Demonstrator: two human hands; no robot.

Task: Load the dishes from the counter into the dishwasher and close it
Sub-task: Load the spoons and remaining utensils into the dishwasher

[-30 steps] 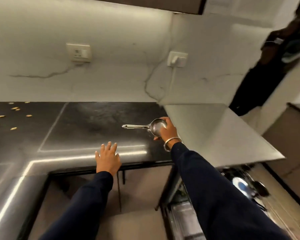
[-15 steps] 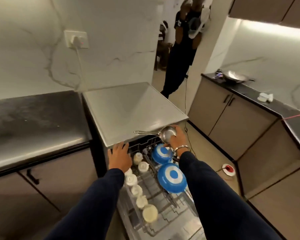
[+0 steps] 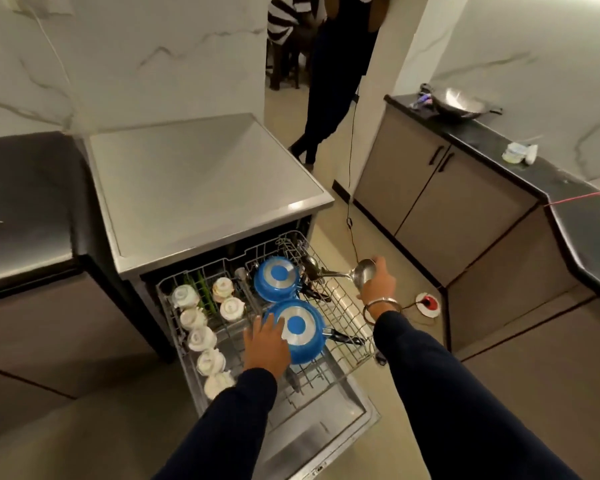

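Observation:
The dishwasher's wire rack (image 3: 347, 313) is pulled out over the open door (image 3: 326, 424). Two blue pans lie upside down in it, one farther back (image 3: 274, 284) and one nearer (image 3: 302, 332). Several white cups (image 3: 201, 339) stand in a row along the rack's left side. My right hand (image 3: 378, 285) grips the bowl of a steel ladle (image 3: 362, 271) over the rack's right edge, with the handle pointing left. My left hand (image 3: 265, 341) lies with straight fingers on the near blue pan's left side.
A steel counter top (image 3: 194, 181) covers the dishwasher, with a dark counter (image 3: 18, 202) to its left. A person (image 3: 329, 74) stands in the doorway behind. On the right, a black counter carries a wok (image 3: 459, 103). A cable and a red-and-white socket (image 3: 426, 303) lie on the floor.
My view swung from the dark counter down to the open dishwasher. My right hand carried the ladle over to the rack's right edge. My left hand left the counter edge for the near blue pan.

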